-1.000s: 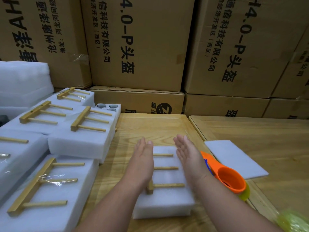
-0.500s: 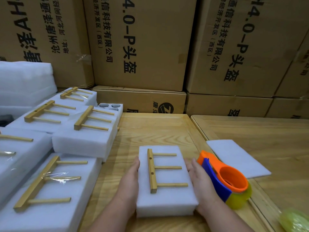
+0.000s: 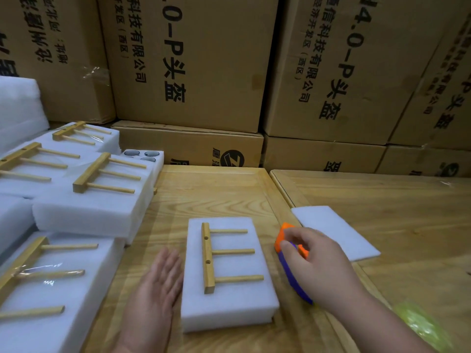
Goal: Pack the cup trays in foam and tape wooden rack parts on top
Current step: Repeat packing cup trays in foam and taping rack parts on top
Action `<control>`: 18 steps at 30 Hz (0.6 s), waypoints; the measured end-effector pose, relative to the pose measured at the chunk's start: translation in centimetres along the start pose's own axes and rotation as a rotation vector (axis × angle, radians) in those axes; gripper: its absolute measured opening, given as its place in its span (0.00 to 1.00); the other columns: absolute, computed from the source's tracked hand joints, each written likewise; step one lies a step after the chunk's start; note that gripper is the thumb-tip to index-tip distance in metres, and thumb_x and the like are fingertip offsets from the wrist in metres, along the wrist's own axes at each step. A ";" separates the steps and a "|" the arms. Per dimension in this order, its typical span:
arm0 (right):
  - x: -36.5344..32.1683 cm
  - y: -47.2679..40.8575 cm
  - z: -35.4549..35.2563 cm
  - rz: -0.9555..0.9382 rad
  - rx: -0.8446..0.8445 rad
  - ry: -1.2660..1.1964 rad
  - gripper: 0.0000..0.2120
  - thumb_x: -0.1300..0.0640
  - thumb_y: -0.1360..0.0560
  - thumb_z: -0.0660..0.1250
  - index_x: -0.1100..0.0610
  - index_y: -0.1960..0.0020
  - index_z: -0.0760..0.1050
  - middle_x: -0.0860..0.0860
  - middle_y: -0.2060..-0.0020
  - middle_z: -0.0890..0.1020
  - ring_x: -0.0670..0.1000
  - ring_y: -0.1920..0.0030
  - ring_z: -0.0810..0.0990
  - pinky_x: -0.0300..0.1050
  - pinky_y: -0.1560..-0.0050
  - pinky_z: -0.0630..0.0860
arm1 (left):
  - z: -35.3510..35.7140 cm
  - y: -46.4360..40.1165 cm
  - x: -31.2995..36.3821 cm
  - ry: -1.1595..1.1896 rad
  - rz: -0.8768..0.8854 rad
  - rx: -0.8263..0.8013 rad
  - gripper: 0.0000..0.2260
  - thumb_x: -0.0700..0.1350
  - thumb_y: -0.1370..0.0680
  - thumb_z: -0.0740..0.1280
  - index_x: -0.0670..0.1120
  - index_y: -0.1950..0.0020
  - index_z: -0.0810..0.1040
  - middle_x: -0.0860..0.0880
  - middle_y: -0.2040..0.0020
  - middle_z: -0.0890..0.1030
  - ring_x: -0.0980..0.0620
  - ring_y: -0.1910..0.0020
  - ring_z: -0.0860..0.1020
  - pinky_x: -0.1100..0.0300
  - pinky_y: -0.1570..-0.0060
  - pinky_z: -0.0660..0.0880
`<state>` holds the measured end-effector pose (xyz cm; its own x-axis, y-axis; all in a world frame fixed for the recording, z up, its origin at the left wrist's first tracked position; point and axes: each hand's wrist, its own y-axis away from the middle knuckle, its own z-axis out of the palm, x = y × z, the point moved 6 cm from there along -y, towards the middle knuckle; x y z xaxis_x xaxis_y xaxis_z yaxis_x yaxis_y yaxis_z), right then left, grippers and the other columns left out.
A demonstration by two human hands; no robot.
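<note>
Cardboard boxes behind; right hand gripped the tape dispenser, left hand flat beside the foam block, rack not taped yet.

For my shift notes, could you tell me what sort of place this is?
Probably a packing bench in a warehouse or stockroom: printed cardboard cartons stacked behind a wooden table, with finished foam packs piled on the left.

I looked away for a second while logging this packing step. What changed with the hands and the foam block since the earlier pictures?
The right hand left the foam block's right side and moved right, taking a grip on the orange and blue tape dispenser. The left hand opened flat beside the block's left edge. The wooden rack part stays on the block, untaped, and the stacked packs at left are unchanged.
</note>
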<state>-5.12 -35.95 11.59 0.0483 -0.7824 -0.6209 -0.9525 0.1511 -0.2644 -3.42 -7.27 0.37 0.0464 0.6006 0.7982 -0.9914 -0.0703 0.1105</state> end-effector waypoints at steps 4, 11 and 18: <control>2.1 -1.3 -1.0 0.179 -0.144 0.497 0.20 0.32 0.25 0.63 0.50 0.55 0.73 0.45 0.62 0.79 0.44 0.62 0.77 0.41 0.68 0.68 | 1.6 1.0 0.1 -0.123 0.048 -0.012 0.17 0.47 0.13 0.50 0.50 0.26 0.69 0.52 0.38 0.79 0.57 0.40 0.77 0.59 0.37 0.67; 3.6 -2.5 0.4 0.304 -0.257 0.636 0.23 0.28 0.29 0.63 0.49 0.60 0.71 0.46 0.65 0.78 0.45 0.65 0.76 0.42 0.70 0.68 | 1.9 1.6 0.5 -0.170 0.068 0.000 0.17 0.43 0.13 0.51 0.46 0.26 0.69 0.50 0.38 0.80 0.53 0.38 0.77 0.64 0.43 0.76; 3.3 -2.1 -0.3 0.291 -0.315 0.632 0.17 0.36 0.26 0.65 0.49 0.58 0.73 0.46 0.62 0.79 0.46 0.59 0.78 0.42 0.64 0.73 | 1.3 2.8 2.3 -0.145 0.222 0.055 0.15 0.37 0.14 0.53 0.44 0.34 0.75 0.41 0.36 0.81 0.47 0.35 0.78 0.53 0.35 0.72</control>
<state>-3.07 -38.98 10.33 -0.3092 -0.9486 -0.0683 -0.9457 0.2991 0.1269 -5.93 -7.18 3.28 -0.1501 0.4455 0.8826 -0.9713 -0.2328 -0.0476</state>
